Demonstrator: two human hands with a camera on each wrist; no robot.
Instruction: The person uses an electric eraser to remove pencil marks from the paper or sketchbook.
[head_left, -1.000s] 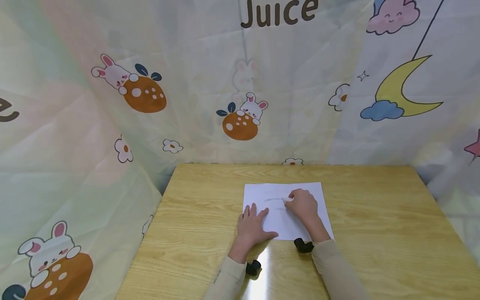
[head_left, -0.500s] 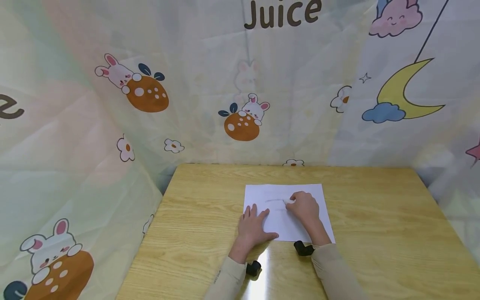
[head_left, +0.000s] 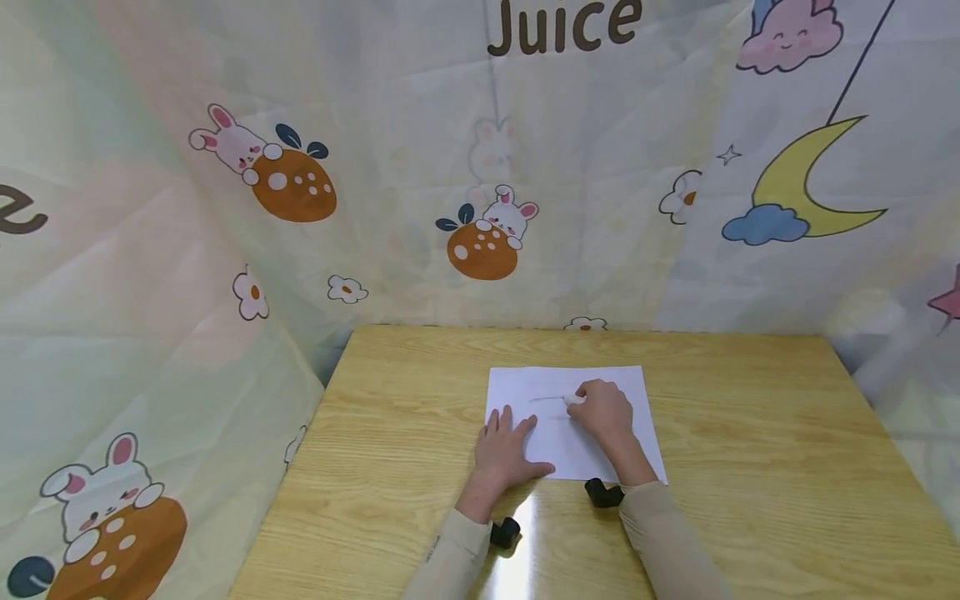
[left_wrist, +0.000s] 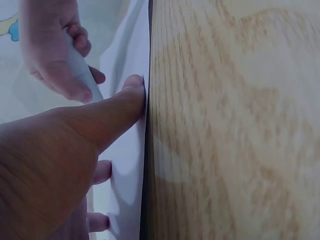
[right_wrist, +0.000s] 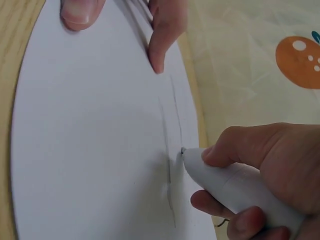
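A white sheet of paper [head_left: 555, 454] lies on the wooden table, bearing thin grey lines. My left hand [head_left: 501, 454] rests spread on the paper's left part, with the thumb near its front edge. In the right wrist view, the right hand [right_wrist: 270, 170] grips a thick white pen-shaped tool [right_wrist: 232, 185] with a tapered nose. Its small dark tip touches the paper at the end of one grey line [right_wrist: 176, 110]; another line runs beside it. The left wrist view shows the left thumb [left_wrist: 112, 112] along the paper's edge, the right hand beyond it.
The wooden table [head_left: 765, 433] extends to both sides of the paper. A printed fabric backdrop [head_left: 390, 167] hangs behind the table and at its sides. Black camera mounts [head_left: 506, 533] stick out from both wrists above the table.
My right hand has shifted slightly left with the white tool, whose tip stays at the upper grey line. The left hand keeps its place on the paper. The head view has shifted slightly.
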